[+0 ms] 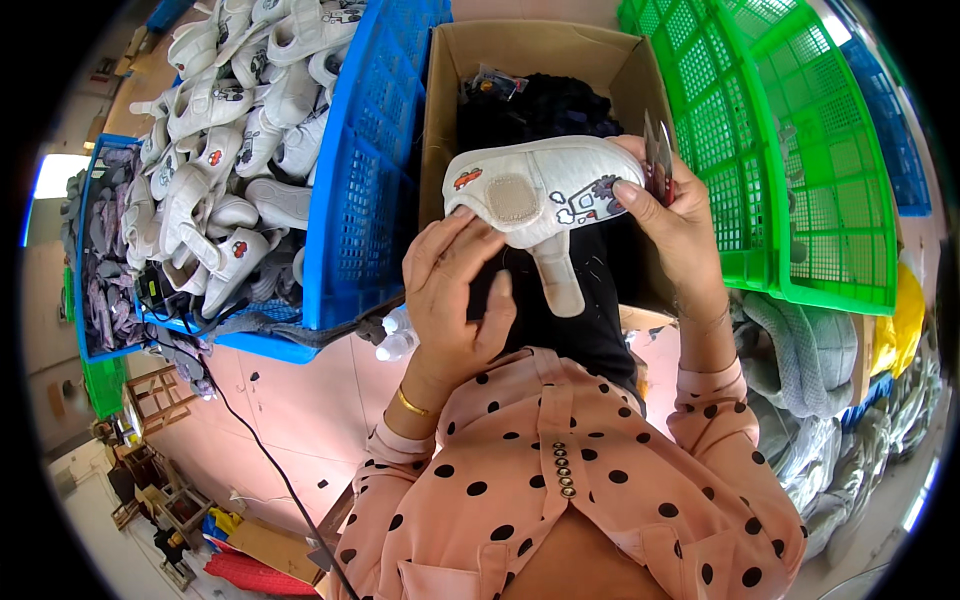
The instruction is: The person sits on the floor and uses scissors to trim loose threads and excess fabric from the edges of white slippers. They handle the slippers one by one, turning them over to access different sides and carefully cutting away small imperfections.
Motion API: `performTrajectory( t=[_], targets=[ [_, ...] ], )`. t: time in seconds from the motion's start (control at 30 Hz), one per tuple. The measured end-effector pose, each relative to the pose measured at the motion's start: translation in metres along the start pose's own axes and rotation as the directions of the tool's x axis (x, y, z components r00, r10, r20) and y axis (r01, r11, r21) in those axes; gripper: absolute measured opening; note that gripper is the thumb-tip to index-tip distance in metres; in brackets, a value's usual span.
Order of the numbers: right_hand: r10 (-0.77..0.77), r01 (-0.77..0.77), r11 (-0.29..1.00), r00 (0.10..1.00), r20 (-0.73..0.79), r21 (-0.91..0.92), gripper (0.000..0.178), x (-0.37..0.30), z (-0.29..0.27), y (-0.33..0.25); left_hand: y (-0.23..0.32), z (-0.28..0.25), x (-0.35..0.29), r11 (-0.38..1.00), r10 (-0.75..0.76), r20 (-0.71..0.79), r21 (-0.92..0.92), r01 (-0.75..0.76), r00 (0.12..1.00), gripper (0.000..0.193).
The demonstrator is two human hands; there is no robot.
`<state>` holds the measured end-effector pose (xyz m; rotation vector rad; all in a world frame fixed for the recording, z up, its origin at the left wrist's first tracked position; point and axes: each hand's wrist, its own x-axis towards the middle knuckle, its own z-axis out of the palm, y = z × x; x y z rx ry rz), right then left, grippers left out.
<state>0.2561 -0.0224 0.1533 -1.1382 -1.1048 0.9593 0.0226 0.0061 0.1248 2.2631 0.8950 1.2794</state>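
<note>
A small white quilted shoe (530,165) is held up in front of me, its sole side away. It bears a little red car, a grey vehicle picture and a beige oval patch, and its strap (558,275) hangs down. My right hand (680,215) is closed round one end, thumb on the grey picture. Metal blades with a red part (657,158), which look like thread snips, stick out of the same hand. Fingertips of my left hand (455,285) touch the shoe's lower edge at the other end; the thumb stands apart.
Beyond the shoe is a cardboard box (540,40) with dark items inside. A blue crate (370,150) heaped with similar white shoes (235,150) stands left. Green crates (720,130) rise on the right, above grey padded goods (800,350). A black cable (260,440) runs down the left.
</note>
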Motion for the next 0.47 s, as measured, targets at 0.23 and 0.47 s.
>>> performTrajectory(
  t=[0.23, 0.47],
  targets=[
    [-0.047, 0.046, 0.998, 0.999, -0.028, -0.037, 0.034, -0.009, 0.008, 0.006, 0.001, 0.017, 0.009, 0.986, -0.141, -0.191, -0.114, 0.121, 0.971, 0.036],
    [-0.295, 0.282, 0.928, 0.955, -0.019, -0.244, 0.040, 0.014, 0.007, 0.010, -0.016, -0.001, 0.043, 1.000, -0.009, -0.191, 0.021, 0.013, 0.982, 0.032]
  ],
)
